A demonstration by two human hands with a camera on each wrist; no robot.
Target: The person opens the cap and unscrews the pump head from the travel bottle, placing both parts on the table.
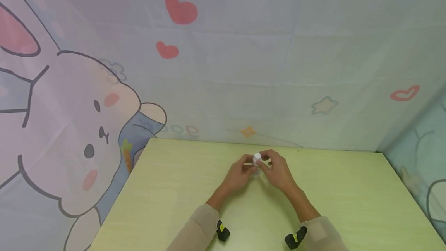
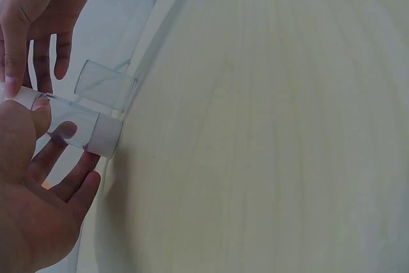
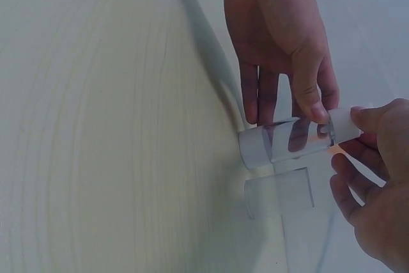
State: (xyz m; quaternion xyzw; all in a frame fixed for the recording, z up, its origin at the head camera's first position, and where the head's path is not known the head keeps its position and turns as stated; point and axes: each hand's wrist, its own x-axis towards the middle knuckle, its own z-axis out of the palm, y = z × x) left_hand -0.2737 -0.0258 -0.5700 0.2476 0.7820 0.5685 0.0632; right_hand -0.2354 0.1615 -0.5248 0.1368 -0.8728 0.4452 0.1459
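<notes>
Between the two hands stands a small bottle (image 1: 257,159) with a clear body (image 3: 281,145), a white base (image 2: 105,137) and a white top (image 3: 342,124). My left hand (image 1: 239,173) grips the body, thumb near the neck and fingers behind. With thumb and fingers, my right hand (image 1: 277,170) pinches the white top. The base is right at the table surface in both wrist views. Close beside the bottle, a clear empty cylinder (image 2: 105,86), like a cap or small cup, stands on the table.
Pale yellow-green wooden table (image 1: 348,196) runs under both arms. Behind its far edge hangs a printed cloth backdrop (image 1: 244,57) with hearts and a cartoon rabbit. A black wrist camera (image 1: 223,232) sits at the left sleeve, another wrist camera (image 1: 295,238) at the right.
</notes>
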